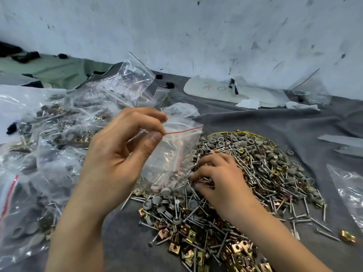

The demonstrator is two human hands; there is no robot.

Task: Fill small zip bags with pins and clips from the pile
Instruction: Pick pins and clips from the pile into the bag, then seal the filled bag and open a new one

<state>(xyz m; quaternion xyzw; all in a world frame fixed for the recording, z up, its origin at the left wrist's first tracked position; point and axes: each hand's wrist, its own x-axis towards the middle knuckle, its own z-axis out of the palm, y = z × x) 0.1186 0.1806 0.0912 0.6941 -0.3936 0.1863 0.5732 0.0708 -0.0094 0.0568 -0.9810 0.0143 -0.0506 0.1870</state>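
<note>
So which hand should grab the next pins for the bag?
Right: the right hand rests on the pile, fingers curled into it, while the left hand pinches the bag at its top.

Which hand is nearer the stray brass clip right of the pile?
Right. The right hand rests on the pile, left of the clip; the left hand pinches a bag farther left.

The one marked thing is a white board (pixel 216 96) lying at the back of the table (pixel 275 122): a red hand-drawn squiggle (pixel 206 86) (too loose to read as letters) and, just beside it, a red ring (pixel 221 88), either an O or a zero.
</note>
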